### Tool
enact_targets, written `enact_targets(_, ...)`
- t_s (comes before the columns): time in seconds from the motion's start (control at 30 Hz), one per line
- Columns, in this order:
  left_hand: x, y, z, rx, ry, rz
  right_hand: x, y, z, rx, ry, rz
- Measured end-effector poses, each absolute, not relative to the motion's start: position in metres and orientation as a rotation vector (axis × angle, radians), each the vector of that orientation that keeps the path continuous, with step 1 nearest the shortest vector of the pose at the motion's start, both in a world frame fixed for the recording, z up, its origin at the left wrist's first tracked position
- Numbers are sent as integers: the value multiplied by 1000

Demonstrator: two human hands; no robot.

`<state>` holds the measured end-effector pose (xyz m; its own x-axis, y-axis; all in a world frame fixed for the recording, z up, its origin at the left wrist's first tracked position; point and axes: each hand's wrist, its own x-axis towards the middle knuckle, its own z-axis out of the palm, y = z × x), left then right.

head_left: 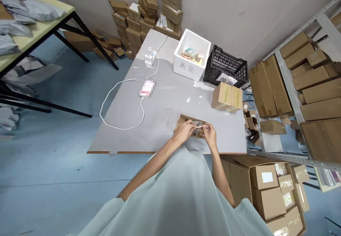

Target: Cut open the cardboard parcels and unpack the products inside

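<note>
Close to the table's front edge lies a small open cardboard box (183, 118), with grey-white material partly visible inside. Over it, my left hand (184, 131) and my right hand (210, 135) pinch a thin white strip-like piece (198, 126) between them, one at each end. Fingers of both hands are closed; exactly what the white piece is cannot be made out. My hands cover much of the box's inside and its near side.
A taped carton pair (226, 97), a black crate (226, 65) and a white foam box (189, 60) line the table's right and back. A white cable (117, 127) loops leftward from a pixelated device (147, 88). A large carton of boxes (269, 175) stands right of me.
</note>
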<state>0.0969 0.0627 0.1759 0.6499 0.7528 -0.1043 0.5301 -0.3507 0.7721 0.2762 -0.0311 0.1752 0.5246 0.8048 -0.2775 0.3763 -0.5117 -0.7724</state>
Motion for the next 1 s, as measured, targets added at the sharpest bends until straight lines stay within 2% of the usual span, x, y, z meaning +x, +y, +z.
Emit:
enact_targets(0.2,59,51,210,1961,822,821,239,-45,214,-1723,-596,797)
enact_targets(0.37,34,51,227,1630,810,1132,195,-44,238,-1562,-523,710)
enact_targets(0.6,6,55,233,1112,927,1171,142,-43,239,-1495,-473,597)
enact_targets(1.0,11,40,260,1081,872,1123,149,-67,261,-1490,-509,564)
